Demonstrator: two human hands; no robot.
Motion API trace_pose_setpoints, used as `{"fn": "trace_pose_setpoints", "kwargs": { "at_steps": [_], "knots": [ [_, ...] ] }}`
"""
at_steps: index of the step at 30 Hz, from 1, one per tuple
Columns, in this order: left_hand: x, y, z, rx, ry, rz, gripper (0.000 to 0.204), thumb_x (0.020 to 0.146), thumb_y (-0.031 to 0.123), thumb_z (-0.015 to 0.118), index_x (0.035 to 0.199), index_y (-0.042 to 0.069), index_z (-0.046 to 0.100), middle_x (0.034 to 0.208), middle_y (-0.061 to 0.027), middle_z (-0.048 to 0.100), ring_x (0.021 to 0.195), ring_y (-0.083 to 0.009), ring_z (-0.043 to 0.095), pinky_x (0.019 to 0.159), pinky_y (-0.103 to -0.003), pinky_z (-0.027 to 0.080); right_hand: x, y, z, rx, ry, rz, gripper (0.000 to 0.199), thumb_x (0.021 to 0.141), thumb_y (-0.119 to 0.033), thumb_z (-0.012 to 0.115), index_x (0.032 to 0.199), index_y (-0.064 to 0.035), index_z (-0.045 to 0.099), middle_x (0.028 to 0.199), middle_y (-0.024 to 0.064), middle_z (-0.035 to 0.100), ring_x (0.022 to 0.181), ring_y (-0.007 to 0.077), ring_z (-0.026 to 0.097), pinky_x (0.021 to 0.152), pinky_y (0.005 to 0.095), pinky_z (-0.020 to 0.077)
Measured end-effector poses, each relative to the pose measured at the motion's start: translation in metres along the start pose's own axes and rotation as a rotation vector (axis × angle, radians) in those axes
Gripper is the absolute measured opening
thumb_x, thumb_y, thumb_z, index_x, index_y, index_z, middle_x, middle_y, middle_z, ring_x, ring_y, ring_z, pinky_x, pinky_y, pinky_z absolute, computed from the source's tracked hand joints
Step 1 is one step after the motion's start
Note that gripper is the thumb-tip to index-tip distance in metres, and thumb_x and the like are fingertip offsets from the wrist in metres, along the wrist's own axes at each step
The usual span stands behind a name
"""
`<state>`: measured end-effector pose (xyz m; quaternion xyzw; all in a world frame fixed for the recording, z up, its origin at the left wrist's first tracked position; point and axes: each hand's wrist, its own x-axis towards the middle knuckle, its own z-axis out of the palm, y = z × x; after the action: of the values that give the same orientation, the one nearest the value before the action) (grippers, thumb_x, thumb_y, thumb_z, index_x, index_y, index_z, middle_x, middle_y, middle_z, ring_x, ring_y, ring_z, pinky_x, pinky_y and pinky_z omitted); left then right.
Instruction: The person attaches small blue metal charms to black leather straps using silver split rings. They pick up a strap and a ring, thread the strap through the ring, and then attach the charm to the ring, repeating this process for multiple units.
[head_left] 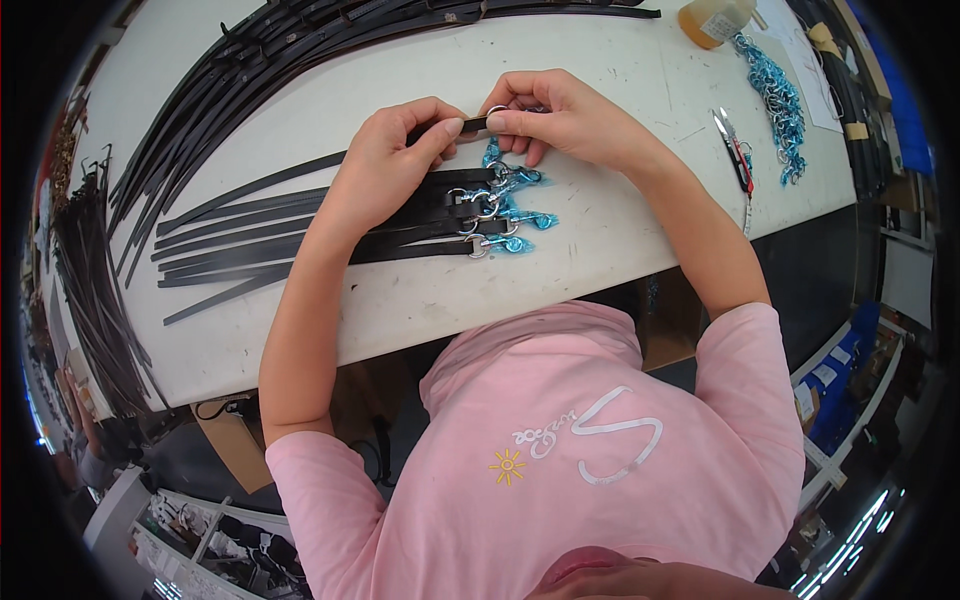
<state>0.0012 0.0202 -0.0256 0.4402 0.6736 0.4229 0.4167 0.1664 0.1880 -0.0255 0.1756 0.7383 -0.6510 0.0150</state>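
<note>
A black strap (476, 125) is stretched between my hands above the table. My left hand (395, 155) pinches it between thumb and fingers. My right hand (560, 115) is closed on the strap's end, where a metal ring (497, 109) shows above the thumb. From under the right fingers hangs a piece of blue plastic wrap (491, 152); what it covers is partly hidden. Just below lie several black straps (250, 235) side by side, their right ends fitted with metal rings and snap hooks (515, 243) in blue wrap. My left forearm covers part of them.
A thick bundle of black straps (235, 75) curves along the far left, with more hanging over the left edge (100, 290). On the right lie red-handled snips (741, 165) and a pile of blue-wrapped metal hardware (778, 105). A jar of amber liquid (715, 22) stands at the back.
</note>
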Motion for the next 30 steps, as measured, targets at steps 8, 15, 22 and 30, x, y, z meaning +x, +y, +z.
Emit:
{"fn": "trace_pose_setpoints", "kwargs": {
  "at_steps": [8, 15, 22, 30],
  "knots": [
    [-0.0061, 0.0002, -0.0041, 0.097, 0.036, -0.005, 0.024, 0.102, 0.021, 0.061, 0.100, -0.002, 0.068, 0.076, 0.0034, 0.056, 0.072, -0.0049, 0.047, 0.066, -0.021, 0.040, -0.0001, -0.0022, -0.0009, -0.040, -0.019, 0.002, 0.020, 0.101, -0.020, 0.063, 0.109, -0.0019, 0.066, 0.083, 0.0018, 0.066, 0.075, 0.0066, 0.063, 0.062, 0.0194, 0.0544],
    [-0.0062, 0.0000, -0.0035, 0.093, 0.045, 0.000, 0.023, 0.102, 0.020, 0.060, 0.099, -0.002, 0.067, 0.076, 0.0026, 0.057, 0.073, -0.0054, 0.049, 0.068, -0.021, 0.041, 0.0001, -0.0023, -0.0013, -0.025, -0.023, 0.006, 0.021, 0.101, -0.021, 0.063, 0.109, -0.0020, 0.066, 0.083, 0.0017, 0.065, 0.075, 0.0066, 0.063, 0.062, 0.0197, 0.0549],
    [-0.0054, -0.0005, -0.0035, 0.087, 0.038, 0.006, 0.022, 0.102, 0.020, 0.060, 0.099, -0.001, 0.067, 0.077, 0.0022, 0.058, 0.074, -0.0056, 0.050, 0.069, -0.021, 0.042, 0.0000, -0.0024, -0.0008, -0.036, -0.016, 0.010, 0.022, 0.101, -0.021, 0.063, 0.110, -0.0015, 0.066, 0.083, 0.0017, 0.065, 0.075, 0.0067, 0.063, 0.062, 0.0201, 0.0551],
    [-0.0042, -0.0041, -0.0038, 0.101, 0.066, 0.020, 0.024, 0.100, 0.020, 0.061, 0.101, -0.003, 0.069, 0.075, -0.0050, 0.066, 0.070, -0.0107, 0.056, 0.067, -0.027, 0.047, 0.0005, -0.0024, -0.0009, -0.023, -0.023, 0.011, 0.022, 0.101, -0.021, 0.063, 0.110, -0.0016, 0.066, 0.083, 0.0022, 0.065, 0.076, 0.0070, 0.063, 0.062, 0.0205, 0.0549]
  ]
}}
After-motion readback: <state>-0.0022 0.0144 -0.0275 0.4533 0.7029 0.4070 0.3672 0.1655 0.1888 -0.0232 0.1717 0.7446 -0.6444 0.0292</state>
